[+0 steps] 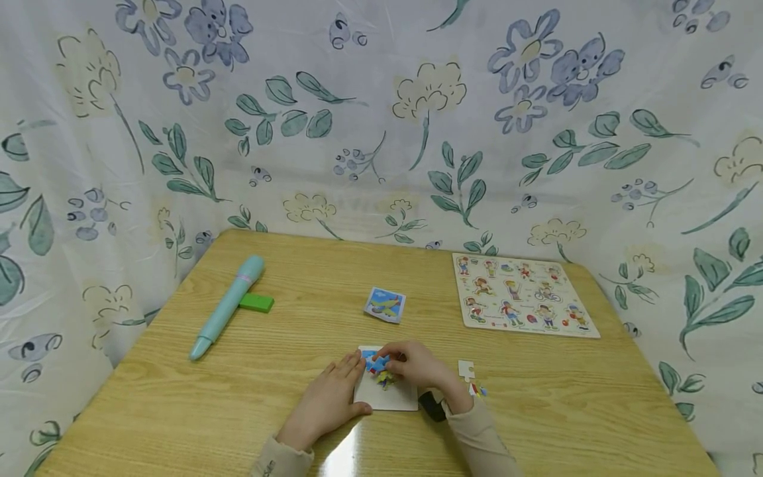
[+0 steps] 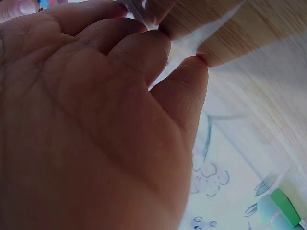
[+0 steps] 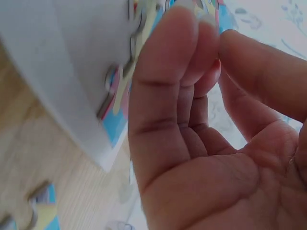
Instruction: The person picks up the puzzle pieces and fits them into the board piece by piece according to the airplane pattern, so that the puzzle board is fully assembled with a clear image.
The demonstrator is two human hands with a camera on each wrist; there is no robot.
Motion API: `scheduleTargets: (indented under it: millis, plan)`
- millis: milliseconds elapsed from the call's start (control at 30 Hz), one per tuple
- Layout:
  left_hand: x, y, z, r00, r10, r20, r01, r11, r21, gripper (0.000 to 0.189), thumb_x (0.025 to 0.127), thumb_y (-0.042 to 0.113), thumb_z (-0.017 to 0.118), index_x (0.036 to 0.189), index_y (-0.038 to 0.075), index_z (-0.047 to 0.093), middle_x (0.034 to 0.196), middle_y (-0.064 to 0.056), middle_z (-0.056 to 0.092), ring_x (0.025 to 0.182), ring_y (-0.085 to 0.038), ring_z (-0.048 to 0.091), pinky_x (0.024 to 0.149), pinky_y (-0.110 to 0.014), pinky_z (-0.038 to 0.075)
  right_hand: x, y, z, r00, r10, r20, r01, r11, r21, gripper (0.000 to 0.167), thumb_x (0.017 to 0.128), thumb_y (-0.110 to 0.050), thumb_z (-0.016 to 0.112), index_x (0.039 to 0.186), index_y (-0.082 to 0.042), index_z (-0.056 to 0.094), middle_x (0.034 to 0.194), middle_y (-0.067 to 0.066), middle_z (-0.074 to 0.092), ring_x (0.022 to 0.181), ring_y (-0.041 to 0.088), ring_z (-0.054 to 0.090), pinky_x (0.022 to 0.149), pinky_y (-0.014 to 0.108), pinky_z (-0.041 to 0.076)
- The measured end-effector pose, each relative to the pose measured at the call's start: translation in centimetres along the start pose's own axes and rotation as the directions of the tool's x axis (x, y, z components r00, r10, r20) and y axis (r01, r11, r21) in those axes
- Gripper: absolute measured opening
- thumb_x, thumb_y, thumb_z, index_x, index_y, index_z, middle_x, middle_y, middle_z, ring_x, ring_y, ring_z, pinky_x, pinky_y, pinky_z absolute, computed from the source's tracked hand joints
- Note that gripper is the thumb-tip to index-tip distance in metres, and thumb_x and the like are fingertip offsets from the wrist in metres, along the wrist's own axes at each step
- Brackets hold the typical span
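Note:
A small white puzzle tray (image 1: 384, 400) lies in front of me, with joined jigsaw pieces (image 1: 372, 364) in blue, red and yellow on its upper part. My left hand (image 1: 328, 405) lies spread along the tray's left side, its fingertips right at the edge. Over the picture, my right hand (image 1: 418, 364) pinches a puzzle piece between thumb and fingertips; the fingers hide most of it. In the right wrist view, the thumb meets the bent fingers beside the tray (image 3: 86, 72). Two loose puzzle pieces, one white (image 1: 466, 370) and one colourful (image 1: 477, 389), lie right of the right wrist.
Beyond the tray lies a picture card (image 1: 385, 305) with a yellow plane. A wooden board with sports figures (image 1: 503, 295) sits at the back right. At the left, a long teal pen-shaped object (image 1: 225, 311) rests against a green block (image 1: 257, 303). A floral curtain (image 1: 381, 146) hangs behind the table.

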State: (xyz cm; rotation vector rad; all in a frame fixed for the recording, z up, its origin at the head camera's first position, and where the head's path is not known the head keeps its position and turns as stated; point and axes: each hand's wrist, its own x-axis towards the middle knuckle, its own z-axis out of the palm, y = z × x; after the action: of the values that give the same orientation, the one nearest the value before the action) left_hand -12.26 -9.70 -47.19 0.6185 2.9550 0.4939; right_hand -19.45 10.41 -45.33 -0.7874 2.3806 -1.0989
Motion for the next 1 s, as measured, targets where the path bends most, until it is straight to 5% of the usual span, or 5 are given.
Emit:
scheduleTargets:
  millis: [267, 433, 633, 867, 1000]
  plan:
    - [0.1, 0.0, 0.1, 1.000, -0.008, -0.006, 0.008, 1.000, -0.004, 0.085, 0.079, 0.049, 0.073, 0.141, -0.003, 0.046, 0.152, -0.018, 0.041, 0.139, -0.035, 0.041, 0.114, -0.052, 0.037, -0.4, 0.4, -1.1, 0.994, 0.111, -0.015, -0.109, 0.988, 0.108, 0.028, 0.096, -0.001, 0.045, 0.118, -0.004, 0.063, 0.077, 0.008, 0.056, 0.059, 0.013, 0.053, 0.054, 0.023, 0.048]
    - [0.1, 0.0, 0.1, 1.000, -0.010, 0.004, 0.010, 1.000, -0.014, 0.086, 0.079, 0.049, 0.073, 0.141, -0.003, 0.045, 0.152, -0.019, 0.040, 0.140, -0.035, 0.040, 0.114, -0.052, 0.036, -0.8, 1.0, -1.4, 0.980, 0.190, -0.053, -0.179, 0.970, 0.167, 0.022, 0.093, -0.002, 0.047, 0.109, 0.001, 0.062, 0.077, 0.008, 0.058, 0.060, 0.012, 0.055, 0.054, 0.024, 0.050]
    - [0.0, 0.0, 0.1, 1.000, -0.009, 0.004, 0.009, 1.000, -0.019, 0.085, 0.079, 0.048, 0.073, 0.141, -0.004, 0.045, 0.152, -0.019, 0.039, 0.140, -0.036, 0.040, 0.114, -0.052, 0.036, -1.2, 1.9, -1.8, 0.976, 0.195, -0.092, -0.178, 0.970, 0.164, 0.013, 0.090, -0.005, 0.057, 0.100, 0.003, 0.057, 0.077, 0.009, 0.062, 0.060, 0.014, 0.054, 0.051, 0.025, 0.045]
    - [-0.1, 0.1, -0.1, 1.000, -0.011, 0.011, 0.011, 1.000, -0.029, 0.085, 0.079, 0.047, 0.073, 0.141, -0.004, 0.045, 0.152, -0.020, 0.039, 0.140, -0.036, 0.039, 0.114, -0.053, 0.036, -1.6, 2.7, -2.3, 0.980, 0.186, -0.068, -0.158, 0.943, 0.292, 0.033, 0.097, 0.003, 0.041, 0.129, 0.006, 0.048, 0.094, 0.019, 0.057, 0.061, 0.015, 0.061, 0.055, 0.030, 0.056]
    - [0.0, 0.1, -0.1, 1.000, -0.012, 0.015, 0.013, 0.999, -0.032, 0.085, 0.080, 0.047, 0.073, 0.142, -0.004, 0.044, 0.153, -0.019, 0.039, 0.141, -0.036, 0.038, 0.115, -0.053, 0.035, -1.7, 2.8, -2.4, 0.973, 0.216, -0.086, -0.175, 0.924, 0.339, 0.027, 0.098, 0.001, 0.041, 0.121, 0.006, 0.054, 0.094, 0.018, 0.058, 0.064, 0.016, 0.064, 0.059, 0.032, 0.060]
